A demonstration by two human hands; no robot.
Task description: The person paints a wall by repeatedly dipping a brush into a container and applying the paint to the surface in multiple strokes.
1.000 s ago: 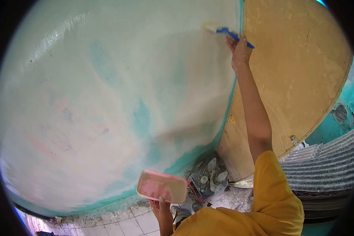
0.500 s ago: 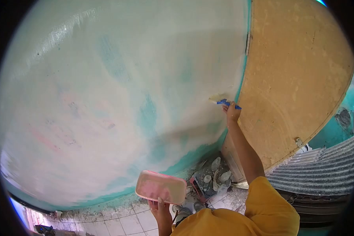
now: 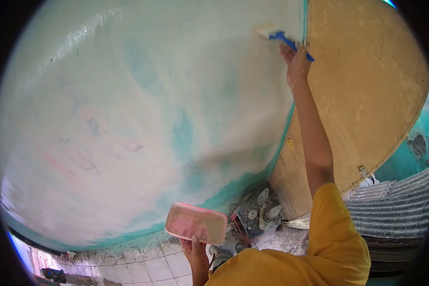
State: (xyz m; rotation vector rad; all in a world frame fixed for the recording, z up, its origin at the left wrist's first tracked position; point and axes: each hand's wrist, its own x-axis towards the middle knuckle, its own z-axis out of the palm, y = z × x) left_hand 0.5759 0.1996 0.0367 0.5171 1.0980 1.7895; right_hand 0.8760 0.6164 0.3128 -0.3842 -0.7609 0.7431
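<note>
My right hand is closed around the blue handle of a paintbrush, high up beside the wooden panel's left edge. The brush's pale bristles lie against the wall, which has whitish paint over turquoise patches. Low in the view, my left hand holds a pink rectangular tray by its near edge, thumb over the rim. Pinkish and cream paint shows inside the tray.
A tan wooden panel stands right of the wall. Corrugated sheets lie at the lower right. Debris and plastic pieces sit in the corner. White floor tiles run along the wall's foot, near my shoes.
My right hand has moved up along the wall with the brush, and the arm is stretched further. The tray in my left hand has hardly moved.
</note>
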